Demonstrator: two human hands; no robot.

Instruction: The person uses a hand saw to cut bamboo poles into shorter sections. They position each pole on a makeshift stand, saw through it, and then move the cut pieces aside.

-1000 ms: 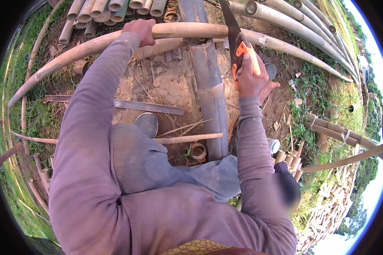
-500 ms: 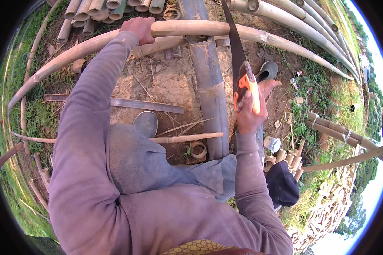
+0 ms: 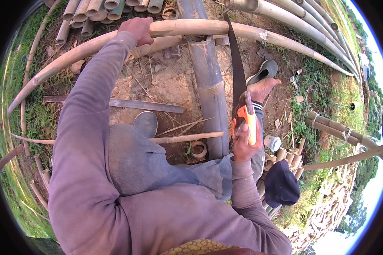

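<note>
A long pale bamboo pole (image 3: pixel 187 27) lies crosswise over a thick dark bamboo log (image 3: pixel 209 80). My left hand (image 3: pixel 137 30) is closed round the pole, left of the log. In my right hand (image 3: pixel 247 142) is the orange handle of a handsaw (image 3: pixel 237 63). Its dark blade reaches away from me and meets the pole just right of the log, with the tip a little beyond the pole's far side. Whether the teeth have cut into the pole cannot be made out.
Cut bamboo ends (image 3: pixel 95 12) are stacked at the far left, and long poles (image 3: pixel 298 25) at the far right. A flat bamboo strip (image 3: pixel 147 105) lies on the ground. To my right are a white cup (image 3: pixel 272 143), a dark cap (image 3: pixel 281 183) and short bamboo pieces (image 3: pixel 294 158).
My right hand has drawn the saw back toward me, so less blade shows beyond the pole. My left hand stays on the pole, which has hardly shifted.
</note>
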